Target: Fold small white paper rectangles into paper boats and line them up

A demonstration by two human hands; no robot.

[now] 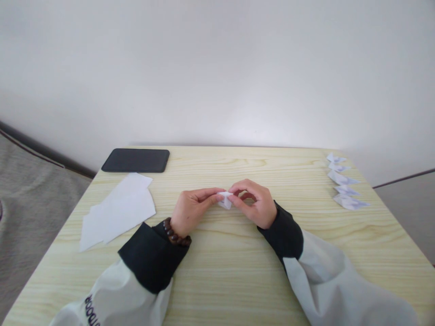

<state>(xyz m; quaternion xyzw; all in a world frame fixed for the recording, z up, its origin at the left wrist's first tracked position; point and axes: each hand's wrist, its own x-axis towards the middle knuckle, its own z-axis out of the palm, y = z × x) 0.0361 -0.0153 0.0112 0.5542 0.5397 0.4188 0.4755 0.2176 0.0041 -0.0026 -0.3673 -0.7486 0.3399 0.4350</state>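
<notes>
A small folded piece of white paper (224, 199) is pinched between both hands at the middle of a pale wooden table (231, 267). My left hand (193, 209) grips its left side with thumb and fingers closed; a brown bead bracelet sits on that wrist. My right hand (255, 203) pinches the paper's right side, fingers curled. Both hands rest low over the tabletop.
A stack of white paper sheets (118, 210) lies at the left. A black phone (136, 160) lies face down at the back left. Several small folded paper pieces (343, 183) stand in a row near the right edge. A wall rises behind the table.
</notes>
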